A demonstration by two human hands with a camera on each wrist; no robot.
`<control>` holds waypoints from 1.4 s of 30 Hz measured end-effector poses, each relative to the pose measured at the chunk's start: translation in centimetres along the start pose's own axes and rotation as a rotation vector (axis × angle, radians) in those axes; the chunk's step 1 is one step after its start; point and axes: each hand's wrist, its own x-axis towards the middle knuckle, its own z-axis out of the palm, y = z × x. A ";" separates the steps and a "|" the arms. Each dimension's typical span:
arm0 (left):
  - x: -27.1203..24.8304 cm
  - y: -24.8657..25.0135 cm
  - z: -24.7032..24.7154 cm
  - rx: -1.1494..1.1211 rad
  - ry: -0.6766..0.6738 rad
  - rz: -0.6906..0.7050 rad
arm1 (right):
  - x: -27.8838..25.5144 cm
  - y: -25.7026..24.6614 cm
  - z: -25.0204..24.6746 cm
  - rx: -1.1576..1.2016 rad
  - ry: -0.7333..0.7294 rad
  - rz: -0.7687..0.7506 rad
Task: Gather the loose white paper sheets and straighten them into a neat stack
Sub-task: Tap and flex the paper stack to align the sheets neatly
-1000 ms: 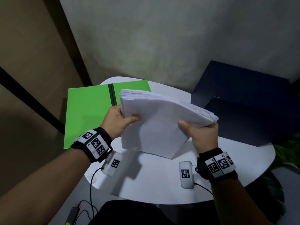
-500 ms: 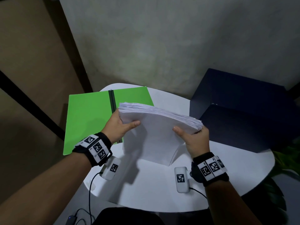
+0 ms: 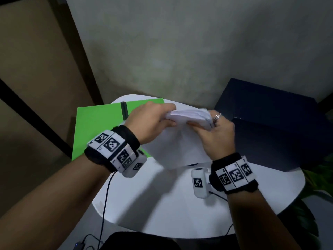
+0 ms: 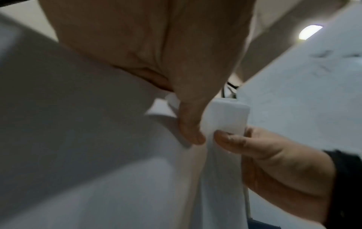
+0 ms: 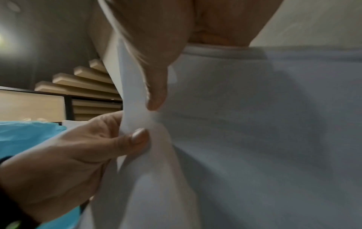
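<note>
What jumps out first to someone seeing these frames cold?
The sheaf of white paper sheets held up on edge mid-table, its top edge bunched between the left hand and right hand, both in a thumb-and-finger grip. Next, the bright green folder lying open on the white round table to the left, and the dark navy box on the right.
</note>
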 end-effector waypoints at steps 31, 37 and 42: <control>-8.1 -9.8 10.6 -0.943 0.127 -0.541 | -9.6 9.7 -3.9 0.145 0.250 0.568; -6.9 -8.4 10.8 -0.856 0.376 -0.563 | -9.4 8.9 -3.0 0.124 0.329 0.449; -6.0 -7.5 10.8 -0.797 0.456 -0.567 | -9.5 8.4 -3.1 0.075 0.332 0.452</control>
